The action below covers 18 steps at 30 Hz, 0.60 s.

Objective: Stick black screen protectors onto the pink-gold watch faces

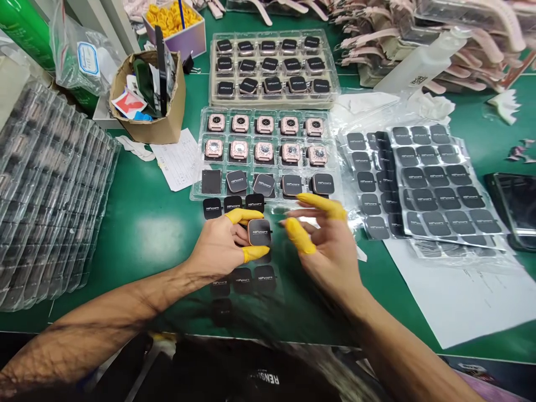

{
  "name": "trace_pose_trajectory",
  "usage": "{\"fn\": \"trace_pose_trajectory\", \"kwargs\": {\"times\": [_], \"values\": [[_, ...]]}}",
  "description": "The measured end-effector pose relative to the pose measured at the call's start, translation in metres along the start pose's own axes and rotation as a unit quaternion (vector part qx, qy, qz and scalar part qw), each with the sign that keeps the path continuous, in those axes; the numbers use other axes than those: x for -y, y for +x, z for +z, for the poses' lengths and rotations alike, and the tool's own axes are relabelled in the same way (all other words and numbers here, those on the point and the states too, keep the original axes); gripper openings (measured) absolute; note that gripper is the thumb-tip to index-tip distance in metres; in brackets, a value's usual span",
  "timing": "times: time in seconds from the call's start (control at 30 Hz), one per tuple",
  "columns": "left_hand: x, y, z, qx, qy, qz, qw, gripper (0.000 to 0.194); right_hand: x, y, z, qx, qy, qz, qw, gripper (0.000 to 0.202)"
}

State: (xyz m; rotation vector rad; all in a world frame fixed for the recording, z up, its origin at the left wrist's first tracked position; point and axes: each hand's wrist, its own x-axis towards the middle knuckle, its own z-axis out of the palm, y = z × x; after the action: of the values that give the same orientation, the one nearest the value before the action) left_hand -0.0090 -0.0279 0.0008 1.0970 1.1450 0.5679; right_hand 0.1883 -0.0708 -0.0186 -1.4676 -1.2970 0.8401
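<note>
Between finger and thumb, my left hand (224,240) grips a square watch case (259,231) whose face carries a black film lettered HiFuture. Yellow finger cots cover the tips of some fingers on both hands. To its right, my right hand (324,231) hovers with thumb and fingers apart, nothing visible between them. Under and around the held watch lies a sheet of black stickers (243,279) on the table. Just beyond the hands, a clear tray (196,181) holds pink watch cases in two rows; its nearest row has several black-faced ones and a bare black slot at left.
Behind stands another tray (272,100) of black-faced watches. Sticker sheets (435,181) are piled at right beside a phone (513,209). Stacked trays (50,195), a cardboard box (167,125) and a box of yellow finger cots (188,44) stand left. A white bottle (422,64) and pink straps are at back right.
</note>
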Motion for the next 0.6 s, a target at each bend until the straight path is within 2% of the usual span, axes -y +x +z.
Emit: {"fn": "trace_pose_trajectory", "kwargs": {"times": [0.03,0.1,0.17,0.2,0.23,0.3,0.33,0.4,0.47,0.53,0.6], "values": [[0.000,0.000,0.000,0.002,-0.022,-0.008,1.000,0.054,-0.002,-0.001,-0.004,0.014,-0.066,-0.090,0.994,0.042],[-0.001,0.001,-0.001,0.006,-0.059,-0.021,0.998,0.058,-0.004,-0.002,-0.011,0.089,-0.202,-0.239,0.946,0.041],[-0.003,0.001,-0.002,0.006,-0.089,-0.025,0.996,0.060,-0.004,-0.001,-0.013,0.141,-0.303,-0.296,0.895,0.038],[-0.004,0.001,-0.002,0.005,-0.102,-0.026,0.994,0.061,-0.003,-0.001,-0.012,0.132,-0.335,-0.293,0.886,0.037],[-0.005,0.001,-0.001,0.004,-0.112,-0.025,0.993,0.062,-0.003,-0.001,-0.010,0.100,-0.351,-0.277,0.889,0.036],[-0.006,0.000,0.000,0.011,-0.120,-0.025,0.992,0.062,-0.003,-0.002,-0.005,0.040,-0.311,-0.213,0.925,0.036],[-0.006,0.000,0.001,0.018,-0.115,-0.020,0.993,0.061,-0.002,-0.003,-0.002,0.041,-0.256,-0.170,0.951,0.038],[-0.006,-0.001,0.001,0.019,-0.085,0.007,0.996,0.058,-0.001,-0.004,0.003,0.090,-0.111,-0.066,0.988,0.045],[-0.004,0.000,0.001,0.005,-0.043,0.029,0.999,0.062,0.004,0.003,0.008,0.119,-0.001,0.026,0.993,0.048],[-0.002,0.000,-0.001,-0.004,0.009,0.030,0.999,0.064,0.012,0.022,0.014,0.079,0.038,0.055,0.995,0.040],[-0.002,-0.001,-0.001,0.025,0.101,0.048,0.993,0.053,0.023,0.052,0.024,0.047,0.022,0.032,0.998,0.033]]}}
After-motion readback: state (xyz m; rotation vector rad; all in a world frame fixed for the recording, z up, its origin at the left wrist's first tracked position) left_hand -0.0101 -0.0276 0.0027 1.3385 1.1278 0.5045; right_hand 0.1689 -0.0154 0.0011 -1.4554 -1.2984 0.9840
